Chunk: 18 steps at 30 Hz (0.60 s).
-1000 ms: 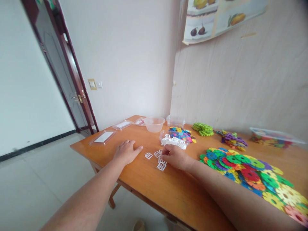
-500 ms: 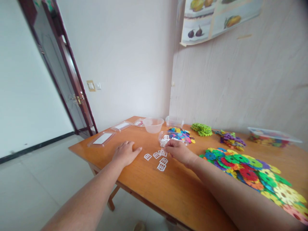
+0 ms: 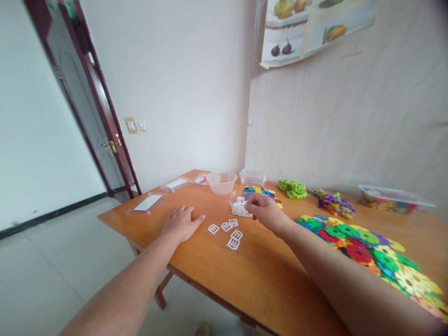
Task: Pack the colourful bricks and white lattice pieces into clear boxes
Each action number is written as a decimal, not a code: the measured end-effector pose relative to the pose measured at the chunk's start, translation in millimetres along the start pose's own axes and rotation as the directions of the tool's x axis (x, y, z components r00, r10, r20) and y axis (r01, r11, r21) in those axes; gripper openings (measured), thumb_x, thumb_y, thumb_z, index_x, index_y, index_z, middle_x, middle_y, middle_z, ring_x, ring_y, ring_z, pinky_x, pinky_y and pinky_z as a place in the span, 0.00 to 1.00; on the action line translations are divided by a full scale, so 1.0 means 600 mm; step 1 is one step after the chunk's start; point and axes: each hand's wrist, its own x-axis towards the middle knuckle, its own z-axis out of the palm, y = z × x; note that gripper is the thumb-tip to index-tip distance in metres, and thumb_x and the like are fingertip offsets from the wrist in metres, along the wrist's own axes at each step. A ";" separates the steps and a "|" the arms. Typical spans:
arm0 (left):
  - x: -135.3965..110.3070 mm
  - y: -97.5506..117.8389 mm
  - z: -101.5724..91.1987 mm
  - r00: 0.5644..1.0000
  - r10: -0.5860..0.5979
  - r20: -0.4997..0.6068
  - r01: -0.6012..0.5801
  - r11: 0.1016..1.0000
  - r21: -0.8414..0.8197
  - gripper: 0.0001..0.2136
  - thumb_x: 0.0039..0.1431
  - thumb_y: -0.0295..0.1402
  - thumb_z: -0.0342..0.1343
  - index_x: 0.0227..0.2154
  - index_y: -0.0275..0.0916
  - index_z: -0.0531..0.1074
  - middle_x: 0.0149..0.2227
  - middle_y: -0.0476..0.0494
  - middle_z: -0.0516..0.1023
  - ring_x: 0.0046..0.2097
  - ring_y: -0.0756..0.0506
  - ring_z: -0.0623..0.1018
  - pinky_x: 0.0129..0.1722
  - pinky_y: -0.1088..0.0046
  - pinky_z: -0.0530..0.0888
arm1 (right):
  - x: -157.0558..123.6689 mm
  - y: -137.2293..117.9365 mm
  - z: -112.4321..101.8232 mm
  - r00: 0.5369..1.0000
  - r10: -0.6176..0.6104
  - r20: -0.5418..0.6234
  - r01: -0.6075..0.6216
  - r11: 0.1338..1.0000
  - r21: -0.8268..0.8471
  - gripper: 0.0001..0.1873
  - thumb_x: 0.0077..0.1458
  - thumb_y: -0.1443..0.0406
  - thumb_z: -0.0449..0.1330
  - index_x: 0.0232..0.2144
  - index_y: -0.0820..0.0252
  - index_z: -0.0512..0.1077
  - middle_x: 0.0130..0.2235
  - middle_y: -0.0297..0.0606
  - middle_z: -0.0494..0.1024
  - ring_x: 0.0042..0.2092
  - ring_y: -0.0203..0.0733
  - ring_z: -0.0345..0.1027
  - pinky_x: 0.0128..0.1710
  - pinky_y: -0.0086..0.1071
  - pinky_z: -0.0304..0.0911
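On the table, my left hand [image 3: 182, 223] lies flat, its fingers stretched out and the thumb apart. It holds nothing. My right hand [image 3: 262, 211] is closed in a pinch at the right side of a clear plastic box [image 3: 231, 199]; what sits between its fingertips, if anything, is hidden. Inside that box is a pile of small white window-shaped plastic pieces [image 3: 241, 208]. Several more white window-shaped pieces [image 3: 233, 243] lie loose on the wood between my hands, some overlapping.
Behind the box stand a translucent bowl [image 3: 222, 183] and another clear container [image 3: 252, 177]. Flat lids [image 3: 147, 203] lie at the left. Rightward are green pieces [image 3: 292, 188], purple pieces [image 3: 334, 203], a big heap of colourful discs [image 3: 360, 247] and a lidded box [image 3: 395, 198].
My right hand has lifted from the loose white pieces and moved slightly right beside the box. One white window-shaped piece is gone from the table. My left hand stays put.
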 end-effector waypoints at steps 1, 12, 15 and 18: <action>0.000 -0.001 0.001 1.000 0.002 -0.001 -0.002 1.000 0.001 0.33 0.57 0.61 0.42 0.51 0.41 0.71 0.53 0.36 0.74 0.55 0.36 0.73 0.54 0.60 0.66 | -0.003 0.000 0.007 0.997 -0.027 0.074 0.035 0.994 -0.101 0.06 0.54 0.62 0.55 0.28 0.58 0.66 0.26 0.31 0.71 0.28 0.35 0.66 0.27 0.27 0.58; 0.000 0.001 0.001 1.000 -0.009 0.015 0.009 1.000 0.011 0.33 0.58 0.61 0.42 0.54 0.41 0.70 0.55 0.36 0.73 0.57 0.36 0.71 0.55 0.60 0.65 | -0.024 0.020 0.054 0.969 0.066 0.236 0.010 0.952 -0.307 0.07 0.43 0.61 0.65 0.26 0.58 0.73 0.26 0.33 0.75 0.29 0.38 0.66 0.25 0.29 0.53; -0.001 0.001 0.000 1.000 -0.012 0.017 0.012 1.000 0.009 0.33 0.58 0.61 0.42 0.54 0.41 0.70 0.56 0.36 0.73 0.58 0.36 0.71 0.55 0.61 0.65 | -0.021 0.018 0.056 0.972 0.066 0.228 -0.005 0.966 -0.257 0.07 0.42 0.64 0.66 0.25 0.59 0.72 0.26 0.31 0.74 0.29 0.36 0.66 0.25 0.27 0.53; -0.001 0.001 -0.001 1.000 -0.010 0.015 0.010 1.000 0.008 0.33 0.58 0.61 0.42 0.54 0.41 0.70 0.56 0.36 0.72 0.58 0.36 0.71 0.55 0.61 0.65 | -0.017 0.008 0.050 0.982 0.051 0.182 -0.019 0.985 -0.173 0.05 0.47 0.65 0.63 0.25 0.59 0.69 0.25 0.31 0.73 0.29 0.35 0.66 0.25 0.26 0.55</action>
